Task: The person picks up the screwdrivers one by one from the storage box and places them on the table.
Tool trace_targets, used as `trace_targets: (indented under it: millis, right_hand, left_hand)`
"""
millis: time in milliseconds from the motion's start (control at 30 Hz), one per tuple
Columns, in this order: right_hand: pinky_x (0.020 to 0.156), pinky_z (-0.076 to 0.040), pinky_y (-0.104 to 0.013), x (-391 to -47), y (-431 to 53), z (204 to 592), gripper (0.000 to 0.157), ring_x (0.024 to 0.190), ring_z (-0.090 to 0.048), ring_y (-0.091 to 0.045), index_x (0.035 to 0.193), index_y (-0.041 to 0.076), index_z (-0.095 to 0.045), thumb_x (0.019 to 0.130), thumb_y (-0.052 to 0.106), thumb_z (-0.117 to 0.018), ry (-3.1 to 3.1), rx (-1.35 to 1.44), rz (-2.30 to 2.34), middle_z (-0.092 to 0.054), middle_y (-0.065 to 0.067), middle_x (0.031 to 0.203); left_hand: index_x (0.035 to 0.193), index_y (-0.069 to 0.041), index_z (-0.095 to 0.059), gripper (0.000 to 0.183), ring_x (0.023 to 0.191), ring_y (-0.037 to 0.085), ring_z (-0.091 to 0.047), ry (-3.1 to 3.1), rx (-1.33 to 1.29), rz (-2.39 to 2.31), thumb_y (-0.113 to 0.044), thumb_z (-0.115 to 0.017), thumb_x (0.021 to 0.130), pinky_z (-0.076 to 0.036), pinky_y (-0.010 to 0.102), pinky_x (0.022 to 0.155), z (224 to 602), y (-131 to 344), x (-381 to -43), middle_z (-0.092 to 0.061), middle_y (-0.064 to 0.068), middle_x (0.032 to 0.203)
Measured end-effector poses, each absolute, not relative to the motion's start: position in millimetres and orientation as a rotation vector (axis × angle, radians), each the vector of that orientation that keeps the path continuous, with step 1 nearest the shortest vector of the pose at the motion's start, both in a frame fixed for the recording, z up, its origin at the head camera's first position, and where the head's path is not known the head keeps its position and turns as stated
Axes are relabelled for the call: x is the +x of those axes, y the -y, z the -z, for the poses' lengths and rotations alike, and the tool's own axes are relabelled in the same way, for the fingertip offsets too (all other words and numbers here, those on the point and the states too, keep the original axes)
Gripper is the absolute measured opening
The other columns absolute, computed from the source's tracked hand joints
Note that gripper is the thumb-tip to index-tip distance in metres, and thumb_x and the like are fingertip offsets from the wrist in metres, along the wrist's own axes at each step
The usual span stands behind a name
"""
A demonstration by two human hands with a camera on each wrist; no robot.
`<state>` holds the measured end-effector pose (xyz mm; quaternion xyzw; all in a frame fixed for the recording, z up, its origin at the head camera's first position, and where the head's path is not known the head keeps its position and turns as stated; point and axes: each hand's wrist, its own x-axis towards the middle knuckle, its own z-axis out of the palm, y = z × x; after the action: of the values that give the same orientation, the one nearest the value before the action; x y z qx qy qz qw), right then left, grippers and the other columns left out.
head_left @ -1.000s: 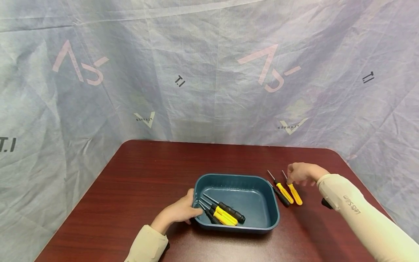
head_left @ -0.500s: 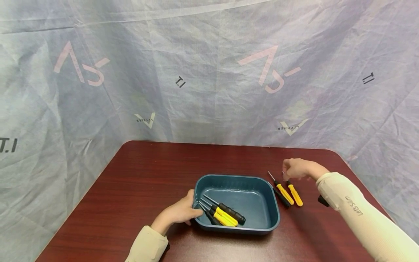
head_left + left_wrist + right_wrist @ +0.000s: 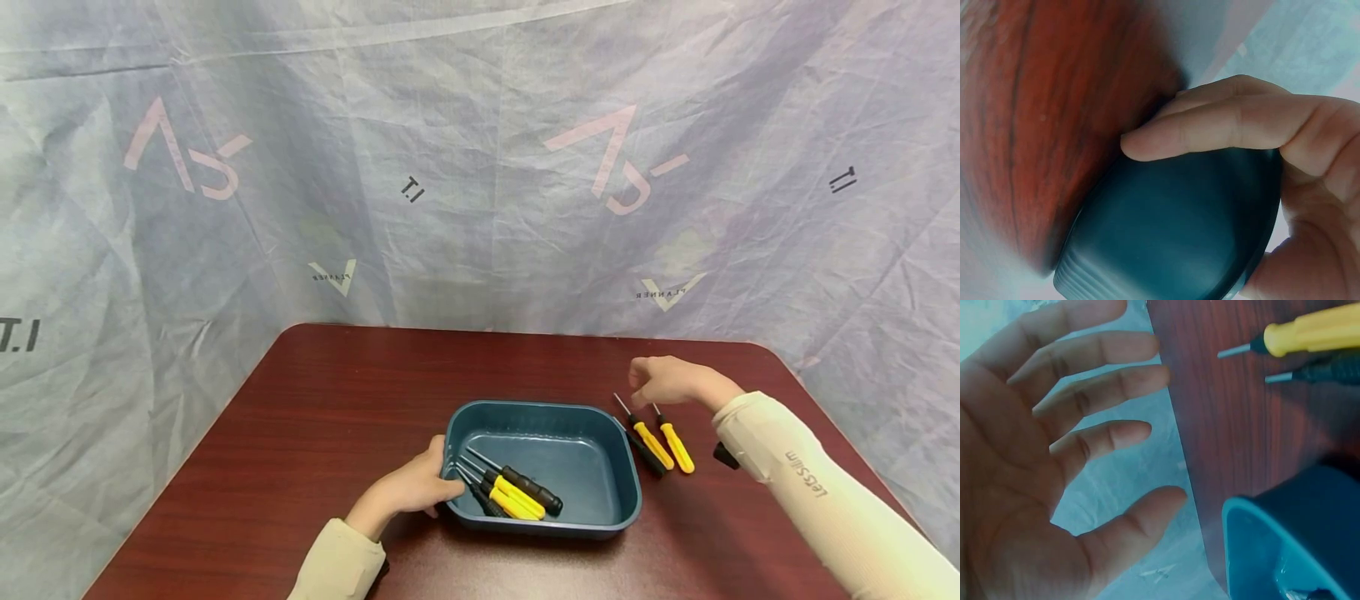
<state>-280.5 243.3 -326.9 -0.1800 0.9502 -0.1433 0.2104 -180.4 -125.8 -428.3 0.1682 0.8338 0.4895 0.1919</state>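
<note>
My left hand (image 3: 408,483) grips the left wall of a dark blue plastic bin (image 3: 555,527), thumb over the rim and fingers outside. In the left wrist view, the fingers (image 3: 1210,128) lie along the bin's outer wall. Inside the bin lie several screwdrivers, with yellow handles (image 3: 517,498) and black handles (image 3: 534,489). My right hand (image 3: 667,381) hovers over the shaft tips of three screwdrivers right of the bin: two yellow (image 3: 654,444) (image 3: 678,450) and one black (image 3: 647,454). Its fingers are spread and hold nothing in the right wrist view.
Everything stands on a reddish-brown wooden table (image 3: 337,392) with rounded far corners. Behind it hangs a grey printed cloth (image 3: 465,167). The bin's right end stands close to the loose black screwdriver.
My right hand has moved left and slightly away from me, from the rightmost yellow screwdriver toward the tip of the other yellow one. The left hand and bin stay put.
</note>
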Motion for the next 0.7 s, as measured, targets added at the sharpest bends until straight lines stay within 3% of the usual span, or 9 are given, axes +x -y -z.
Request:
trace_targets:
  millis: [433, 700]
  right_hand:
    - [0.067, -0.047, -0.036, -278, -219, 321, 0.035, 0.079, -0.054, -0.019, 0.102, 0.006, -0.053, 0.076, 0.024, -0.067, -2.664, -0.601, 0.416, -0.057, -0.007, 0.095]
    - [0.062, -0.046, -0.032, -273, -201, 316, 0.032, 0.068, -0.052, -0.016, 0.101, 0.007, -0.053, 0.077, 0.021, -0.068, -2.661, -0.66, 0.444, -0.056, -0.003, 0.082]
  left_hand:
    - [0.127, 0.01, -0.022, 0.067, 0.058, 0.021, -0.052, -2.342, 0.474, -1.371, -0.012, -0.058, 0.075, -0.05, 0.036, 0.046, 428, 125, -180, -0.048, 0.014, 0.089]
    - [0.127, 0.011, -0.021, 0.068, 0.057, 0.019, -0.052, -2.342, 0.481, -1.367, -0.012, -0.057, 0.075, -0.05, 0.037, 0.047, 426, 126, -180, -0.048, 0.014, 0.088]
